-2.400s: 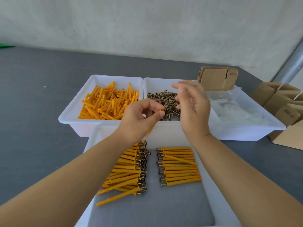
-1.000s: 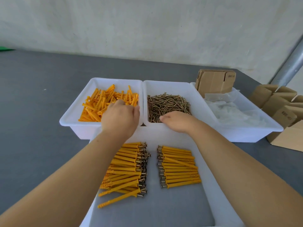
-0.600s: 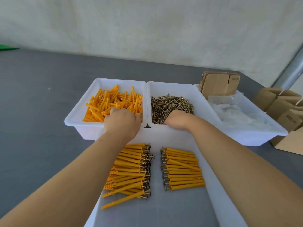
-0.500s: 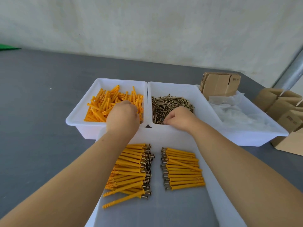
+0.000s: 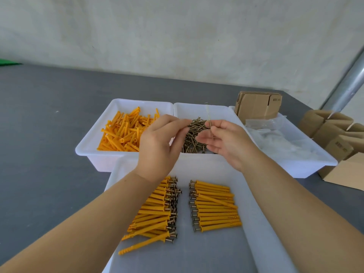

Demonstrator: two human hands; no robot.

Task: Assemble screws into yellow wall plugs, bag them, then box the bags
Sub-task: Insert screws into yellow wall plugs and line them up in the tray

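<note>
Head view: slim brass-coloured screw (image 5: 210,126) pinched in right hand (image 5: 226,143); left hand (image 5: 159,146) contents cannot be told; coaxial alignment advised before insertion.

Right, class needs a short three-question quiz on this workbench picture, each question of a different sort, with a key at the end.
1. True or false: the tub of loose yellow plugs stands to the right of the tub of screws.
2. Where do the assembled plugs lie? A: in two groups in the near tray. B: inside a cardboard box. C: on the bare grey table.
3. Fill the gap: the far-right tub holds clear plastic ____.

Key: 1 false; 2 A; 3 bags.
</note>
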